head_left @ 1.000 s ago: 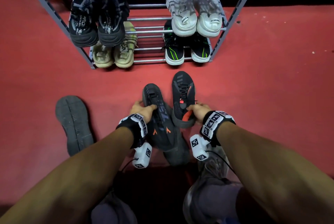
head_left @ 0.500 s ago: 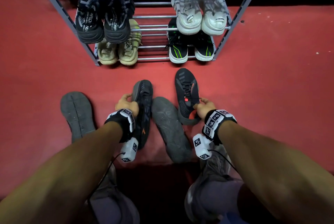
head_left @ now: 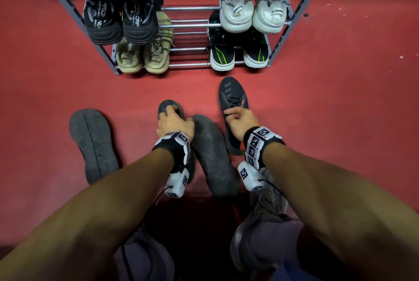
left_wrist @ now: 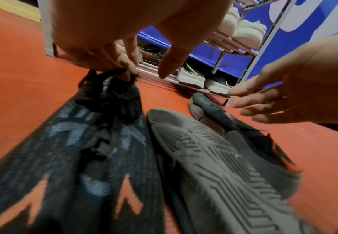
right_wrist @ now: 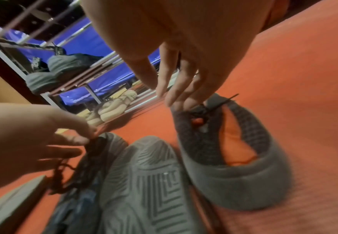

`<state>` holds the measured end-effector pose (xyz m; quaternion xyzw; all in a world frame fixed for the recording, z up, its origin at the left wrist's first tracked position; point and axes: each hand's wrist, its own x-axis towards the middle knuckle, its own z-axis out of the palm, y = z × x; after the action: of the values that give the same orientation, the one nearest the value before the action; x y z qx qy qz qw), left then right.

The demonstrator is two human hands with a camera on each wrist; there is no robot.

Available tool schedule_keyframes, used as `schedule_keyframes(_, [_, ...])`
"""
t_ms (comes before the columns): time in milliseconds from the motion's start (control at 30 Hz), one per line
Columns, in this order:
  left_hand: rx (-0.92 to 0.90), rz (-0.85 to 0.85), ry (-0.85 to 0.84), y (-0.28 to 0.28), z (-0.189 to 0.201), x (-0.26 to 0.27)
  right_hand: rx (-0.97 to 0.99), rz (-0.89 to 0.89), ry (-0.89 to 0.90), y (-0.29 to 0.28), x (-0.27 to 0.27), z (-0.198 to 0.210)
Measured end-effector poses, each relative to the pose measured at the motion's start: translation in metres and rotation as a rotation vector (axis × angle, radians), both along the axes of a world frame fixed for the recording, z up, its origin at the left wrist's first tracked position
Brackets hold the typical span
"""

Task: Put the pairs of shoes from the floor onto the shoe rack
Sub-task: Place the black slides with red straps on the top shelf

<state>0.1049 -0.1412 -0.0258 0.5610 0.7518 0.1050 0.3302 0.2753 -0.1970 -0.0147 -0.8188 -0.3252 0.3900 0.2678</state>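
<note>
Wrist views reveal your left hand (left_wrist: 112,52) pinching knit shoe (left_wrist: 80,158) laces, your right hand (right_wrist: 176,66) pinching another's; ridged rubber sole (head_left: 213,156) between.

Knit-cloth dark shoe (left_wrist: 88,150), ridged matt rubber sole (head_left: 213,156), shiny metal rack (head_left: 188,24), rough red floor (head_left: 340,99).

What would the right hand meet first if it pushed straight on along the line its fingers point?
Probably the right hand would slide along the dark shoe it pinches, past the toe, then over bare red floor to the shoe rack and its black-and-green pair. Depth is uncertain.
</note>
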Motion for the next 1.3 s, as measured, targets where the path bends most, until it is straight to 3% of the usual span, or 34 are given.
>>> schedule_keyframes(100, [-0.111, -0.048, -0.077, -0.003, -0.003, 0.012, -0.118, 0.137, 0.069, 0.004, -0.009, -0.009])
schedule_keyframes(200, [-0.247, -0.054, 0.022, -0.009, 0.001, 0.013, -0.198, 0.299, 0.077, 0.005, -0.015, -0.011])
schedule_keyframes(367, [-0.293, -0.048, 0.059, -0.012, 0.01, 0.025, -0.354, 0.549, -0.168, 0.005, -0.027, -0.009])
schedule_keyframes(467, [-0.263, 0.062, 0.072, -0.027, 0.006, 0.031, -0.352, 0.439, -0.051, 0.008, -0.028, -0.01])
schedule_keyframes(600, [-0.335, 0.231, -0.037, -0.029, 0.009, 0.035, -0.243, 0.099, 0.231, 0.013, -0.026, -0.004])
schedule_keyframes(700, [-0.37, 0.136, -0.082, -0.025, 0.008, 0.026, -0.201, -0.113, 0.588, 0.009, -0.034, 0.007])
schedule_keyframes(767, [-0.328, 0.048, -0.102, -0.025, 0.002, 0.018, -0.212, -0.085, 0.725, 0.008, -0.039, 0.015])
schedule_keyframes(867, [-0.2, 0.016, -0.175, -0.023, -0.001, 0.009, -0.184, -0.001, 0.703, 0.012, -0.041, 0.025])
schedule_keyframes(1067, [0.018, 0.066, -0.405, -0.01, -0.006, -0.006, -0.001, -0.039, 0.255, 0.01, -0.02, 0.003])
schedule_keyframes(1134, [0.05, 0.122, -0.501, 0.002, -0.007, -0.01, -0.088, 0.03, 0.266, 0.002, -0.019, -0.003])
schedule_keyframes(1234, [0.081, 0.217, -0.582, 0.02, -0.007, -0.013, -0.269, 0.083, 0.459, -0.012, -0.027, -0.002])
schedule_keyframes(1300, [0.103, 0.257, -0.608, 0.03, -0.002, -0.012, -0.278, 0.111, 0.488, -0.016, -0.032, -0.005])
